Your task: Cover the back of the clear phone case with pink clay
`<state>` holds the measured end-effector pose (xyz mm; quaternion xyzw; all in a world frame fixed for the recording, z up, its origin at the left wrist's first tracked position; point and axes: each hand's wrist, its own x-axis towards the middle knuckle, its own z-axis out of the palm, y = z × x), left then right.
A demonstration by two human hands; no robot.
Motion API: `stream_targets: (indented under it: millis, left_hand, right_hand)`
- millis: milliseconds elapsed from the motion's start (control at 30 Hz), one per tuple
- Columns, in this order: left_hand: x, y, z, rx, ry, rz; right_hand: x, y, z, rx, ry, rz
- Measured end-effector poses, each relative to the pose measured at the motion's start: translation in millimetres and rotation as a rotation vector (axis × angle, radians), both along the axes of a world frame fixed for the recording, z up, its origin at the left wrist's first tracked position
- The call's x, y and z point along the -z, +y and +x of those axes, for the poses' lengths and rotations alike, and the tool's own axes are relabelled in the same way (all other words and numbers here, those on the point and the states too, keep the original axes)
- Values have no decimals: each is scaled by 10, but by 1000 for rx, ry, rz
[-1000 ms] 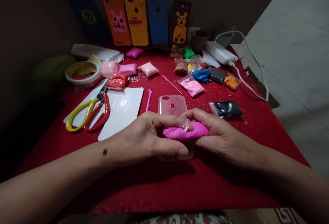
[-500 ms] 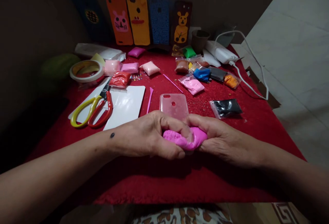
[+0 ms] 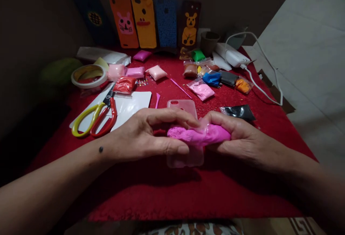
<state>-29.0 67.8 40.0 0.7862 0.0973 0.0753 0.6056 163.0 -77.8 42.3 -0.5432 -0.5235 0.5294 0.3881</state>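
Note:
Between my hands, above the table, is a lump of bright pink modelling clay [image 3: 195, 137], partly wrapped in a clear plastic bag. My right hand [image 3: 241, 138] grips the bagged right end, thumb and fingers closed round it. My left hand [image 3: 144, 130] holds the clay from the other side, fingertips on the top edge and thumb below; its crumbly left end pokes out bare. Under the clay lies a clear phone case [image 3: 185, 159], its middle hidden by the clay and my fingers.
Scissors [image 3: 107, 100] rest on a white board [image 3: 134, 100] at left, by a tape roll [image 3: 74, 78]. Several clay packets, including a black one [image 3: 239, 112], lie behind my hands. Decorated phone cases [image 3: 145, 21] lean on the wall. A white cable [image 3: 265, 93] loops at right.
My hands have moved slightly apart, and the clay is stretched longer and lifted a little. The left hand's grip has loosened, and the lower part of the phone case now shows.

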Motion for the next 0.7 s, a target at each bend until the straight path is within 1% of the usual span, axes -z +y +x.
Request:
stream_targets:
  millis: [67,133,200,267,333,400,433,500,533,567,600,700]
  left_hand:
    - [6,7,1,14,-77,144]
    - [30,8,2,66,-132,290]
    - [76,3,3,98,-188,446]
    - [128,-10,3,105,-269,623]
    - [162,-35,4,108,-320,788]
    - [166,-73,3,118,-316,878]
    - [156,-97,3,121,-303,887]
    - [122,-146,4,124,-263,833]
    - [101,-167,6,122,-232,763]
    - [79,-183,9,124,-183,658]
    - [59,-194,13,127,-111,514]
    - [9,-189,28,125,186,-2]
  right_hand:
    - [-2,21,-19,-17,-33,31]
    - [-4,40,-35,-43,-77,43]
    - [-5,48,-38,-65,-90,0]
    - [-3,40,-27,-86,-53,-67]
    - [0,22,-12,-102,1,-92]
    - [3,0,-11,-92,34,-90]
    - [4,-9,-18,-82,35,-90]
    - [5,-23,-45,-59,18,-97]
    - [6,-28,-63,-55,-2,-88]
    - [9,-31,-80,-53,-33,-71]
    - [15,-32,-96,-50,-74,-45]
    - [50,-33,-122,-52,-265,96]
